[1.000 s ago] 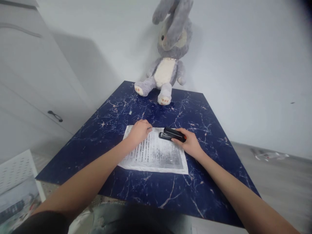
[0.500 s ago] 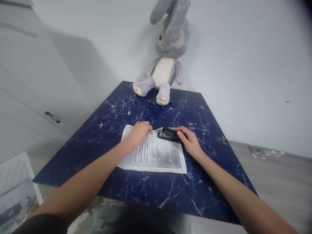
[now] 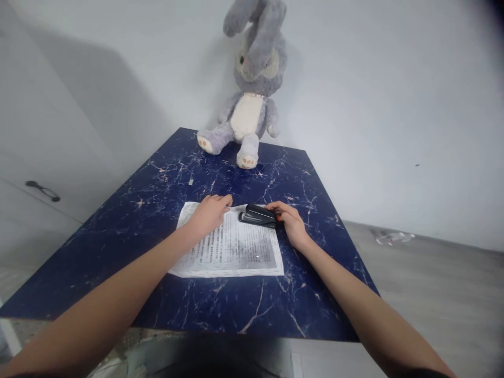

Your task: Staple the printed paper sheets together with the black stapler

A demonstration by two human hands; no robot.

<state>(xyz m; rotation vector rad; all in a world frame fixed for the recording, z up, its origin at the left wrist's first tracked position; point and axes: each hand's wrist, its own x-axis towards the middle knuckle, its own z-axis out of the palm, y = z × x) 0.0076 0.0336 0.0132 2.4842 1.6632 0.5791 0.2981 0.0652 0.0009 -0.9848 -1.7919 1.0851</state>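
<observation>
Printed paper (image 3: 240, 247), apparently several sheets, lies on the dark blue marbled table. My left hand (image 3: 210, 212) is closed on the far edge of the paper, its fingertips pinching it near the middle. A black stapler (image 3: 258, 215) rests over the far right part of the paper, its jaw end pointing left toward my left hand. My right hand (image 3: 289, 220) is closed around the stapler's back end, where a small red-orange part shows by the fingers. Parts of the fingers on both hands are hidden from view.
A grey plush rabbit (image 3: 252, 110) sits at the table's far end against the wall. A small pale scrap (image 3: 191, 182) lies on the blue table (image 3: 129, 220) left of it. A cabinet handle (image 3: 43, 191) is at the left; clear plastic (image 3: 394, 238) lies on the floor at the right.
The view has swung right, so everything appears further left. My right hand has shifted its grip toward the stapler's back end, baring a red-orange part. My left hand stays on the paper.
</observation>
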